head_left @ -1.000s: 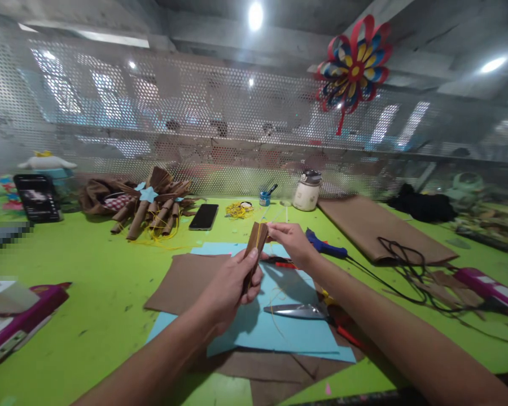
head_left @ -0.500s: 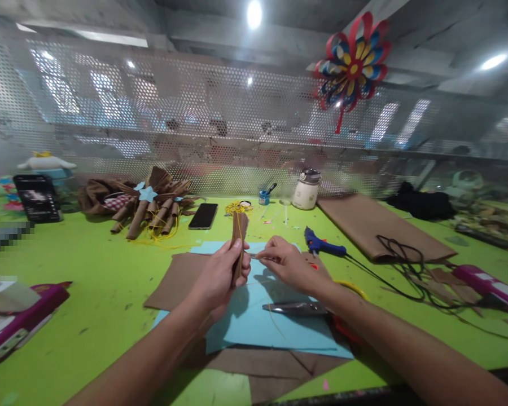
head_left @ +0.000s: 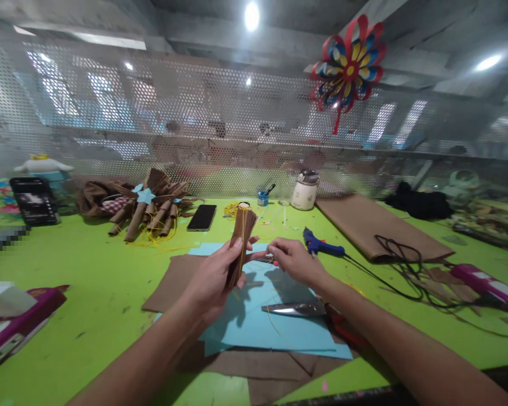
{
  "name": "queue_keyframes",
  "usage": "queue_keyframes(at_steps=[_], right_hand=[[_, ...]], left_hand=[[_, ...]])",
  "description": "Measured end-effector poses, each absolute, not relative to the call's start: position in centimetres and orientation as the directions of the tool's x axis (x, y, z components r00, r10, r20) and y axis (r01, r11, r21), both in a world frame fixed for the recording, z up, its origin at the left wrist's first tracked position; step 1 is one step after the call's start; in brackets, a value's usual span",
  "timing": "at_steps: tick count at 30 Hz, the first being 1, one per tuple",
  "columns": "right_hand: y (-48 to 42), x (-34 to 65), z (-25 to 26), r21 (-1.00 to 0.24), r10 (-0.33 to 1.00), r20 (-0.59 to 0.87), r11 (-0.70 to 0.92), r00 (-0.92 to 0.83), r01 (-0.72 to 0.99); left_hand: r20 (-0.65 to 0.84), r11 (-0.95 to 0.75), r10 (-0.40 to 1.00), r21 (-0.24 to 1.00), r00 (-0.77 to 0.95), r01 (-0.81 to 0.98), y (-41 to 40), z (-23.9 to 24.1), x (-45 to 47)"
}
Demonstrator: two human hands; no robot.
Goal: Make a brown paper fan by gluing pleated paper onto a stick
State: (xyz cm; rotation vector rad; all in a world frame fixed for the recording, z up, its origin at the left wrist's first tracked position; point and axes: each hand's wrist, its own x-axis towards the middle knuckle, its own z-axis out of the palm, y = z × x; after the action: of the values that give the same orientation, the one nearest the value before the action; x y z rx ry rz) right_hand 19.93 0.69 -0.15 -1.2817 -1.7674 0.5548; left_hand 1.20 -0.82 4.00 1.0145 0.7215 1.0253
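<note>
Folded brown paper [head_left: 242, 239], pleated like a fan and with a yellow string along it, stands nearly upright in my left hand [head_left: 220, 268]. The left thumb presses on its near face, and one finger stretches to the right. Just beside that fingertip, my right hand [head_left: 294, 259] is closed in a pinch; whatever it holds is too small to make out. Below both hands lie light blue paper sheets [head_left: 241, 327]. On them rest large scissors [head_left: 294, 308], their handles partly hidden under my right forearm.
A blue glue gun [head_left: 322, 243] and its black cord lie to the right, near a folded brown sheet [head_left: 376, 225]. Further back are a phone [head_left: 202, 217], a cream bottle [head_left: 305, 190] and rolled brown paper pieces [head_left: 138, 223]. A purple device [head_left: 25, 318] sits at left.
The folded paper has tilted to the right and its top has fanned out a little. My right hand has moved slightly right, and a left finger now extends towards it.
</note>
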Motion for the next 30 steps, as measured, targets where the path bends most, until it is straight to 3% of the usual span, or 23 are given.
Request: queue_keyframes(at_steps=[5, 10, 13, 19, 22, 25, 27, 30], right_hand=[[1.6, 20.9, 0.5, -0.798, 0.896, 0.443, 0.410, -0.032, 0.443], [2.2, 20.5, 0.9, -0.821, 0.856, 0.490, 0.516, -0.164, 0.244], [2.2, 19.7, 0.6, -0.861, 0.860, 0.451, 0.490, -0.240, 0.138], [1.5, 19.0, 0.4, -0.853, 0.898, 0.339, 0.419, -0.281, 0.312], [1.1, 19.4, 0.8, -0.809, 0.892, 0.386, 0.450, -0.234, 0.379], [0.4, 19.8, 1.4, -0.747, 0.871, 0.488, 0.452, -0.060, 0.487], [-0.4, 19.6, 1.7, -0.784, 0.887, 0.462, 0.411, -0.005, 0.465], [-1.7, 18.4, 1.7, -0.901, 0.942, 0.285, 0.326, -0.177, 0.284]], left_hand=[[-0.050, 0.205, 0.917, 0.911, 0.397, -0.359, -0.8, 4.0, 1.2], [-0.106, 0.311, 0.849, 0.891, 0.517, -0.329, -1.4, 4.3, 1.3], [-0.079, 0.311, 0.825, 0.891, 0.559, -0.332, -1.6, 4.5, 1.3], [-0.061, 0.291, 0.828, 0.896, 0.557, -0.335, -1.8, 5.0, 1.2], [-0.063, 0.288, 0.839, 0.894, 0.541, -0.343, -1.7, 4.9, 1.2], [-0.026, 0.253, 0.878, 0.873, 0.479, -0.417, -1.4, 4.6, 1.3], [-0.004, 0.216, 0.913, 0.853, 0.408, -0.474, -1.1, 4.4, 1.3], [-0.017, 0.192, 0.948, 0.828, 0.318, -0.527, -0.7, 4.2, 1.2]])
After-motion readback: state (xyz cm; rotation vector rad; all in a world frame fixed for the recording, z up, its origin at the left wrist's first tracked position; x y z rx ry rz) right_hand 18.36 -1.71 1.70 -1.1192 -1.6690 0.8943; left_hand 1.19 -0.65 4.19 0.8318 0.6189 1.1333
